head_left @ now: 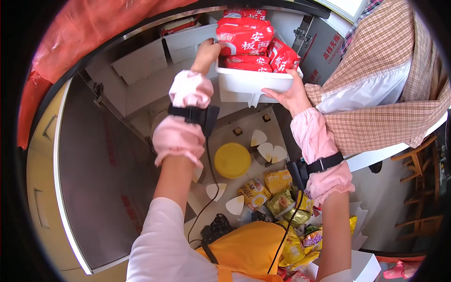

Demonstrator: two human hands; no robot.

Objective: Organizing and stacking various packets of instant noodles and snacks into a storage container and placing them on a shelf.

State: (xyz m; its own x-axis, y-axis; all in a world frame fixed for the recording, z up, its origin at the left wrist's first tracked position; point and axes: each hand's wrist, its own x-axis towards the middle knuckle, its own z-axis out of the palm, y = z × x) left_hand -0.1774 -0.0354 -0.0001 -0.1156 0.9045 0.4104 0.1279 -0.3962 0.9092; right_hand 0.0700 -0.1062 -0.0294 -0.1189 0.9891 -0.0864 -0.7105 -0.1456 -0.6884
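Observation:
A white plastic bin point(253, 81) filled with red noodle packets point(245, 37) is held at the mouth of an open cabinet. My left hand point(208, 53) grips the bin's left side, its fingertips partly hidden beside the packets. At the front right corner, my right hand point(290, 93) holds the bin, with the thumb below and the fingers along the side. One red packet point(283, 56) leans at a tilt inside the bin's right end. Another red packet point(245, 14) shows behind the pile.
Inside the cabinet stand more white bins point(190, 39). Its left door point(105, 176) and right door point(322, 53) hang open. On the floor lie a round yellow lid point(232, 160), white rounded pieces point(259, 137) and several food packets point(253, 194). Checked cloth point(373, 120) drapes at right.

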